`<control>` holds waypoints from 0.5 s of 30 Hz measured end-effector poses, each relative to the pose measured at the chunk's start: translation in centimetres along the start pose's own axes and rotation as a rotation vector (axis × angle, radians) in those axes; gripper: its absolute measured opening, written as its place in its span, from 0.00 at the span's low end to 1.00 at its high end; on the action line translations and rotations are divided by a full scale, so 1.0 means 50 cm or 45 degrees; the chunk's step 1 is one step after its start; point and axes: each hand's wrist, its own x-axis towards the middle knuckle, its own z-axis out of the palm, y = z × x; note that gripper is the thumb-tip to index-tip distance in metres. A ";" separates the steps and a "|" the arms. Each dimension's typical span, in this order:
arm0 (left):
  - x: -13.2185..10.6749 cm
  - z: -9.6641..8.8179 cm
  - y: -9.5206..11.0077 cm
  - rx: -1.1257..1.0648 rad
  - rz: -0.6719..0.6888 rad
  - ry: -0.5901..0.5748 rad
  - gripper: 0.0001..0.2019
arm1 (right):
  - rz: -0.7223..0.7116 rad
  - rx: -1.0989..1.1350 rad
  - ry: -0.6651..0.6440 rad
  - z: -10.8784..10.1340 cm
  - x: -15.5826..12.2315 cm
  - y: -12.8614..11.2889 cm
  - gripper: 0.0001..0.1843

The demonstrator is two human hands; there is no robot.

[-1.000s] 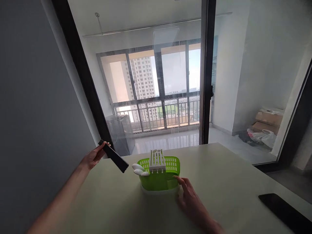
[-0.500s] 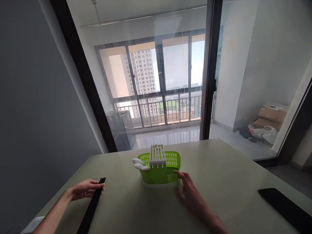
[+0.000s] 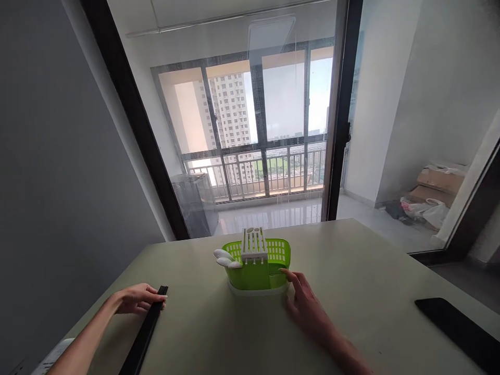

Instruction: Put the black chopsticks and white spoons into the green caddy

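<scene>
A bundle of black chopsticks [image 3: 145,333] lies slanting toward the table's near edge at the left. My left hand [image 3: 136,299] is closed around its far end, thumb on top. In the middle stands a green utensil basket [image 3: 250,276] with a white base and a white slotted rack [image 3: 254,244] across its top. Several white spoons [image 3: 224,258] lean out over its left side, bowls up. At the basket's right front corner is my right hand [image 3: 308,307], its index finger over the rim and the other fingers bent against the side, partly hidden.
On the pale table [image 3: 351,271] a black flat object [image 3: 461,328] lies at the right edge. A whitish item [image 3: 54,359] shows at the lower left. Beyond the table stand a glass door [image 3: 339,130] and cardboard boxes with plastic bags [image 3: 433,203].
The view has shifted slightly. Both hands keep their places, the left on the chopsticks and the right at the basket's corner.
</scene>
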 end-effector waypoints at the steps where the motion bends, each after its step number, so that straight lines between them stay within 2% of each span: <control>1: 0.000 -0.004 0.000 0.011 -0.008 -0.007 0.21 | 0.006 0.003 -0.012 -0.001 0.000 -0.001 0.40; 7: 0.001 -0.025 -0.004 0.017 -0.073 0.009 0.22 | 0.015 0.017 -0.030 -0.002 0.000 -0.004 0.39; 15: -0.003 -0.035 -0.005 0.082 -0.169 0.090 0.33 | 0.026 0.035 -0.040 -0.001 0.001 -0.007 0.39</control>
